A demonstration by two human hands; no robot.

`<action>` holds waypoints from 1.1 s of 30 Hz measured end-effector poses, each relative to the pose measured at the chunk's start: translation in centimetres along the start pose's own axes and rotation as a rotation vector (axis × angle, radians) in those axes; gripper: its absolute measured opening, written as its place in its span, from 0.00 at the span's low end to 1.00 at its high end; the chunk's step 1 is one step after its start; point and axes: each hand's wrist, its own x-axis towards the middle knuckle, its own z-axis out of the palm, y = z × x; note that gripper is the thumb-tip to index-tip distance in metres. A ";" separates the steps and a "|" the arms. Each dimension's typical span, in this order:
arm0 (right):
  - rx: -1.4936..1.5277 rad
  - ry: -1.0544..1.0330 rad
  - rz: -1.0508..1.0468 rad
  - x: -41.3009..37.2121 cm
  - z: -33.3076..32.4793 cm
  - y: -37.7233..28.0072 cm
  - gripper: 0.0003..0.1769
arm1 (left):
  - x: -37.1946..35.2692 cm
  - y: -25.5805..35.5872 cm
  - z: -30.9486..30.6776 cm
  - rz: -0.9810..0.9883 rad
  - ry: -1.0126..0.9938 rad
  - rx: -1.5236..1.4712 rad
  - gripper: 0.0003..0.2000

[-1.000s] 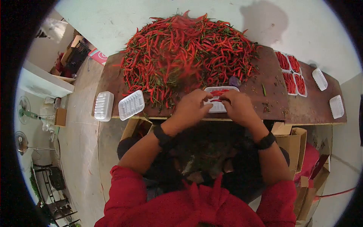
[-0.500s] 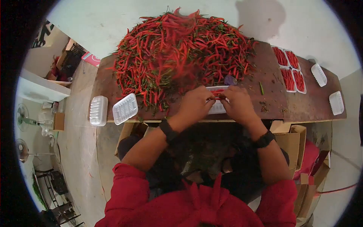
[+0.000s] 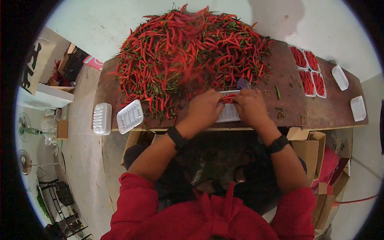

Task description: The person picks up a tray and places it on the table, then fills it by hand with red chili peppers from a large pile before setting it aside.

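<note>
My left hand (image 3: 205, 106) and my right hand (image 3: 251, 107) are closed from either side on a small bunch of red chili peppers (image 3: 229, 98). Under them, at the table's near edge, lies a white plastic tray (image 3: 229, 115), its lower part bare. The peppers lie crosswise at the tray's far end, and my fingers cover their tips. Just beyond my hands rises a large heap of red chili peppers (image 3: 192, 52) with green stems. Close to my right fingertips sits a small purple object (image 3: 243, 83) whose kind I cannot make out.
Trays filled with chilies (image 3: 307, 83) stand at the right. Farther right are two white trays (image 3: 340, 77). A stack of white trays (image 3: 102, 119) and a tilted tray (image 3: 130, 116) are at the left edge. A green chili (image 3: 278, 92) lies right of my hands. Cardboard boxes (image 3: 306, 154) stand below.
The peppers between my hands have moved slightly toward the tray's far end, showing more of the bare tray below. My view has shifted a little.
</note>
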 end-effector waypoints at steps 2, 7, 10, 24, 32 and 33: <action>-0.035 -0.020 -0.014 0.1 0.2 0.0 0.05 | 0.1 0.1 -0.2 0.002 0.001 0.002 0.07; -0.009 0.035 -0.063 0.2 0.0 0.0 0.05 | 0.3 -0.1 -0.2 -0.026 -0.116 0.043 0.11; -0.015 0.034 -0.071 0.2 -0.5 -0.1 0.05 | 0.3 0.1 -0.3 -0.029 -0.125 0.081 0.12; -0.027 -0.012 -0.075 0.0 -0.6 0.3 0.05 | 0.6 0.1 0.3 0.024 -0.075 0.115 0.12; 0.011 0.006 -0.079 -0.1 0.0 0.5 0.07 | 0.6 -0.1 0.8 0.078 -0.036 0.119 0.10; 0.011 0.006 -0.078 0.0 -0.1 0.4 0.07 | 0.6 0.1 0.7 0.075 -0.031 0.138 0.10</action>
